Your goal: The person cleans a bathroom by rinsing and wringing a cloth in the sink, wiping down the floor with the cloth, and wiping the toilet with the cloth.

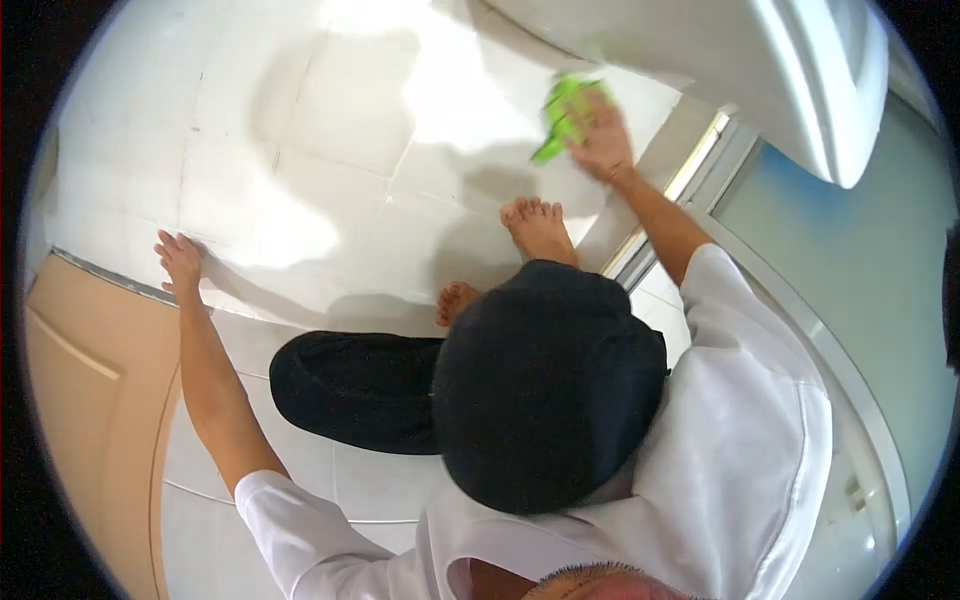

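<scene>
R hand (pixel 600 138) pressing green cloth (pixel 566 112) on white tiles (pixel 345 150); L hand (pixel 180 264) open, fingers spread, nr door (pixel 95 390).

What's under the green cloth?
White tiled floor shows around the green cloth; whatever is directly beneath is covered and can't be seen. The right hand overlaps it.

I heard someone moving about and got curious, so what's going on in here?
A person in a white top and black trousers is crouching, with bare feet on pale tiles. Their right hand is on a bright green cloth. Both look blurry, so they may be moving. The left hand is stretched out with its fingers spread, near the tan door. I can't see anything in that hand.
</scene>
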Available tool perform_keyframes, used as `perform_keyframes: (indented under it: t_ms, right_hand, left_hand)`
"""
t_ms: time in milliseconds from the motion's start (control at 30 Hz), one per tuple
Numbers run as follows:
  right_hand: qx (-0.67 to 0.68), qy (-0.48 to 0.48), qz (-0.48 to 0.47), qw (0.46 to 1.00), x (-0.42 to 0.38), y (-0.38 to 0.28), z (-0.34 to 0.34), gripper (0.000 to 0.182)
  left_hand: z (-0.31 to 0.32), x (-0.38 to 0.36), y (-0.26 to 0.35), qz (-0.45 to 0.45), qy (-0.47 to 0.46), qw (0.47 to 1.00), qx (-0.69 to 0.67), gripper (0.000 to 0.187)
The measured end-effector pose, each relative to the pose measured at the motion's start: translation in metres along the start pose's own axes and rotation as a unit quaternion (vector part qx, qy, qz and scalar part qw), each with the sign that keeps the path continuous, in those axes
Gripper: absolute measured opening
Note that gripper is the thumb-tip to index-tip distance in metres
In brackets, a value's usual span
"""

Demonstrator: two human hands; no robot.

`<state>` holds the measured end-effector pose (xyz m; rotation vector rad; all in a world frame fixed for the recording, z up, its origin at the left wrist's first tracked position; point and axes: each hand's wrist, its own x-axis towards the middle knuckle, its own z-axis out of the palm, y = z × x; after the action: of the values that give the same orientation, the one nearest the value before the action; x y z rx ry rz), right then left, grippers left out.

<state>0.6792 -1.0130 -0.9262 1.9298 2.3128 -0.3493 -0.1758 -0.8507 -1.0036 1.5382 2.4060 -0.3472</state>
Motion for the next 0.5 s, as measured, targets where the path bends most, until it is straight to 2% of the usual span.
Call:
perform_keyframes:
  t_ms: [33,67,100,133,167,200,233,267,300,333,367,400,433,467,500]
  right_hand:
    - [-0.032,0.041,0.107,0.993,0.011,0.034,0.002,0.061]
    - [-0.185,-0.107,0.197,0.957,0.021,0.085,0.016,0.059]
    - [-0.174,-0.082,0.248,0.949,0.036,0.128,0.020,0.053]
    - [-0.157,-0.058,0.294,0.941,0.049,0.173,0.029,0.049]
    - [-0.103,-0.031,0.186,0.977,0.045,0.212,0.063,0.046]
    - [-0.096,-0.035,0.185,0.978,0.047,0.204,0.067,0.046]
    - [-0.088,-0.171,0.203,0.960,0.053,0.185,0.052,0.048]
    - [-0.083,-0.303,0.215,0.925,0.064,0.157,0.026,0.050]
    - [-0.125,-0.241,0.287,0.919,0.057,0.071,-0.031,0.055]
    - [-0.287,0.044,0.177,0.940,0.016,0.047,0.024,0.059]
    - [-0.014,0.112,0.201,0.973,-0.008,-0.009,0.021,0.064]
    - [0.056,0.109,0.204,0.971,-0.038,-0.055,0.028,0.071]
    - [0.065,0.054,0.151,0.985,-0.052,-0.077,0.018,0.070]
    - [0.075,0.005,0.089,0.993,-0.049,-0.094,0.013,0.069]
    - [0.056,-0.003,0.048,0.997,-0.034,-0.091,0.011,0.068]
  left_hand:
    - [0.016,0.029,-0.020,-0.007,-0.029,1.000,-0.007,0.084]
    - [-0.051,-0.023,0.074,-0.097,-0.125,0.987,-0.002,0.106]
    - [-0.012,0.011,0.074,-0.118,-0.104,0.987,-0.030,0.127]
    - [0.007,0.007,0.107,-0.066,-0.037,0.996,-0.054,0.138]
    - [-0.023,-0.033,0.177,-0.090,-0.073,0.991,-0.069,0.141]
    - [-0.034,-0.058,0.215,-0.066,-0.060,0.992,-0.085,0.135]
    - [-0.048,-0.073,0.237,-0.085,-0.066,0.988,-0.111,0.132]
    - [-0.030,-0.060,0.223,-0.089,-0.071,0.987,-0.111,0.132]
    - [0.001,-0.037,0.198,-0.049,-0.040,0.994,-0.092,0.130]
    - [0.018,-0.025,0.184,-0.010,-0.004,0.997,-0.074,0.127]
    - [0.006,-0.035,0.196,-0.021,0.000,0.997,-0.080,0.127]
    - [-0.021,-0.061,0.226,-0.054,-0.015,0.992,-0.113,0.123]
    - [-0.040,-0.080,0.240,-0.094,-0.024,0.985,-0.144,0.118]
    - [-0.031,-0.075,0.235,-0.107,-0.022,0.984,-0.142,0.116]
    - [-0.035,-0.076,0.237,-0.111,-0.027,0.984,-0.138,0.116]
